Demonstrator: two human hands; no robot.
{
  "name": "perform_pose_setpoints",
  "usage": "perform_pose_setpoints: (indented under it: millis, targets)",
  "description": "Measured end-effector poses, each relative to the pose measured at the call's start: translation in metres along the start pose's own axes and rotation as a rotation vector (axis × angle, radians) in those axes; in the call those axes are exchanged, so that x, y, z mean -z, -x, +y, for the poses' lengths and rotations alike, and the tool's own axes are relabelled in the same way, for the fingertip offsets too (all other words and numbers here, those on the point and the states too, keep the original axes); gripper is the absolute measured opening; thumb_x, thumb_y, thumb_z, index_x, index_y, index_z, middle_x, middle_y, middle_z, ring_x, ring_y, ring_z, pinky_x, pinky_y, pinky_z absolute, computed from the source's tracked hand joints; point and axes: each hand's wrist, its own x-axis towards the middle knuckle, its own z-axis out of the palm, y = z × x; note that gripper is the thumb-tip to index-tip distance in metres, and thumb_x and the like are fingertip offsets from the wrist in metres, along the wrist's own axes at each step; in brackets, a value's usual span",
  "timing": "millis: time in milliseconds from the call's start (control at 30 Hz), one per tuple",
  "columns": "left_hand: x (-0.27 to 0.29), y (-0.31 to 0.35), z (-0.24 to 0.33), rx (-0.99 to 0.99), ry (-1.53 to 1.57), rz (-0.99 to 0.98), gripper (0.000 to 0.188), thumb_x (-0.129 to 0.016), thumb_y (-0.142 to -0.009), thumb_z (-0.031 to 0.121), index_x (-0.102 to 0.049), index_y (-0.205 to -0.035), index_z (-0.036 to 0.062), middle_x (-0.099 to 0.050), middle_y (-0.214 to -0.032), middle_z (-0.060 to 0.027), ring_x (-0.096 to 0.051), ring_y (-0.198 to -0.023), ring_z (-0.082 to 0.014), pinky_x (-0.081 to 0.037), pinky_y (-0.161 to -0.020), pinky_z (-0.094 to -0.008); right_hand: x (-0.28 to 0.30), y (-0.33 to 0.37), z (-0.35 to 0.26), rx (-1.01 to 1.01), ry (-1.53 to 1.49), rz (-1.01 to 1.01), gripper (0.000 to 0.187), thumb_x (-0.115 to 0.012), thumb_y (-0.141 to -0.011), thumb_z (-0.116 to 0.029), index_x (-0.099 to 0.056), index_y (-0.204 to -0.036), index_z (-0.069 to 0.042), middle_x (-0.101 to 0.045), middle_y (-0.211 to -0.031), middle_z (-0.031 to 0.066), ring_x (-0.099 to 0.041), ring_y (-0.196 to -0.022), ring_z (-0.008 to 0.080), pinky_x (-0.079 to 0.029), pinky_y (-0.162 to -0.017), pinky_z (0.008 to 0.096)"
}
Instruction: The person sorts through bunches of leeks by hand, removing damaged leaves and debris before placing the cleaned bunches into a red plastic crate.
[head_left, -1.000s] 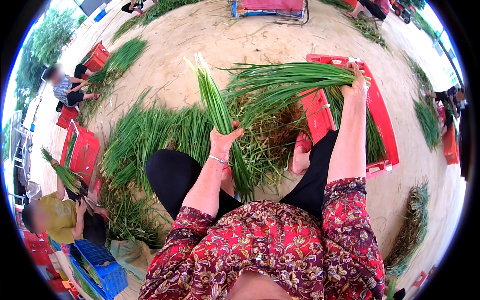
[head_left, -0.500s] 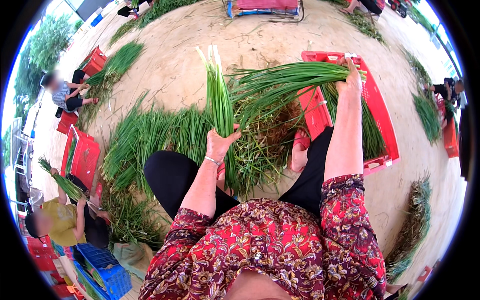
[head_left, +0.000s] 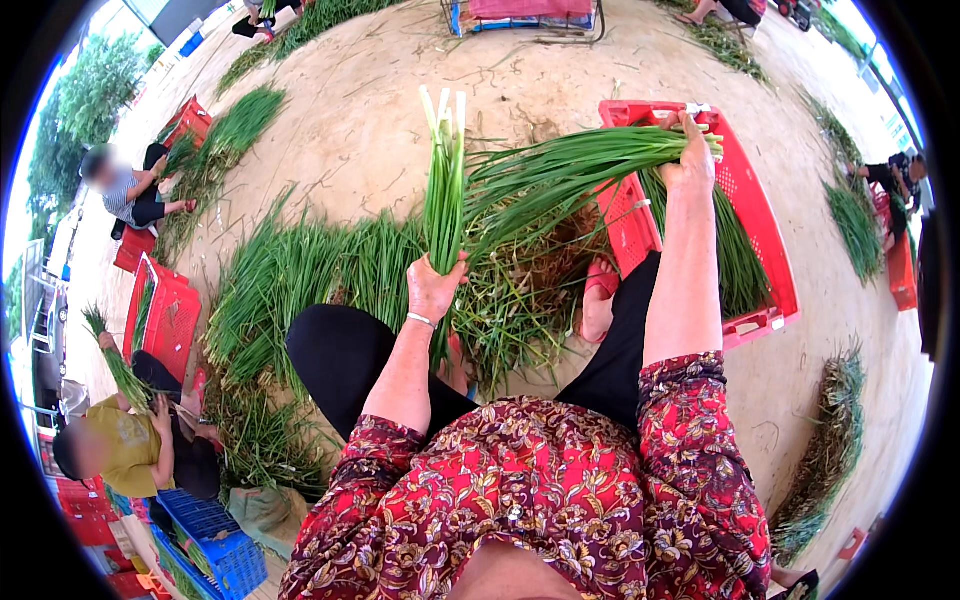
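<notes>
My left hand (head_left: 435,288) is closed around a bunch of garlic chives (head_left: 445,195), held upright with the pale stalk ends pointing away from me. Out to the right, my right hand (head_left: 692,165) grips a thicker bunch (head_left: 570,165) near its pale ends. The leaves of that bunch stretch leftward and droop, their tips reaching close to the left bunch. Below my right hand stands a red plastic crate (head_left: 748,180) with more chives (head_left: 737,255) lying in it. To the left of my left hand, a broad row of chives (head_left: 320,265) covers the ground.
Loose leaves and trimmings (head_left: 520,320) lie between my feet. At left, a person in a yellow top (head_left: 125,445) handles chives near a red crate (head_left: 165,310) and a blue crate (head_left: 215,545). Farther off, other people sit by chives. A bundle (head_left: 825,450) lies at right.
My left hand has shifted slightly up, and its bunch leans a little further right. My right hand has moved slightly left and down with its bunch.
</notes>
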Motion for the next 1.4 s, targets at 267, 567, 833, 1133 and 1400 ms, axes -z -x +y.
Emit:
perform_pose_setpoints:
  millis: [267, 567, 833, 1133, 1400]
  targets:
    - [-0.002, -0.016, -0.022, 0.132, 0.253, 0.284, 0.008, -0.064, -0.077, -0.005, -0.063, -0.086, -0.0038, -0.066, -0.075, -0.0095, -0.061, -0.054, -0.0152, -0.052, -0.048, -0.0268, -0.019, 0.038, 0.012, 0.089, 0.063, -0.244, 0.009, -0.061, -0.093, -0.01, -0.06, -0.093, -0.002, -0.058, -0.075, 0.0057, -0.05, -0.059, 0.0138, -0.041, -0.05, 0.0243]
    - [0.017, -0.023, -0.046, 0.461, 0.932, 0.254, 0.014, -0.06, -0.079, -0.007, -0.066, -0.091, -0.0013, -0.068, -0.091, -0.0153, -0.064, -0.068, -0.02, -0.053, -0.057, -0.0334, -0.001, 0.038, -0.053, 0.023, -0.005, -0.422, 0.013, -0.062, -0.092, -0.022, -0.061, -0.098, -0.01, -0.06, -0.082, 0.0016, -0.045, -0.062, 0.0108, -0.041, -0.057, 0.0246]
    - [0.012, -0.015, -0.024, 0.108, 0.285, 0.003, 0.038, -0.067, -0.076, -0.008, -0.067, -0.112, 0.0034, -0.068, -0.108, -0.0043, -0.064, -0.09, -0.0133, -0.05, -0.081, -0.0248, -0.041, 0.098, 0.003, 0.086, 0.593, -0.455, 0.021, -0.067, -0.089, -0.027, -0.067, -0.098, -0.007, -0.07, -0.092, 0.008, -0.064, -0.084, 0.0143, -0.051, -0.073, 0.0279]
    - [-0.006, -0.001, 0.008, 0.084, 0.022, -0.134, 0.02, -0.06, -0.085, -0.005, -0.068, -0.102, 0.0011, -0.071, -0.094, -0.0053, -0.064, -0.062, -0.0107, -0.052, -0.058, -0.0231, -0.047, 0.126, 0.072, -0.107, 0.687, -0.58, 0.02, -0.079, -0.078, -0.02, -0.069, -0.092, -0.009, -0.063, -0.071, -0.0007, -0.054, -0.053, 0.0085, -0.046, -0.048, 0.0235]
    - [-0.021, 0.008, 0.01, -0.22, -0.333, -0.091, 0.01, -0.069, -0.081, 0.006, -0.071, -0.09, 0.0036, -0.072, -0.081, -0.0049, -0.063, -0.066, -0.0104, -0.052, -0.066, -0.0272, -0.043, 0.149, 0.114, 0.279, 1.231, -0.669, 0.032, -0.078, -0.077, -0.013, -0.068, -0.107, -0.009, -0.062, -0.07, -0.0021, -0.054, -0.063, 0.006, -0.048, -0.064, 0.0244]
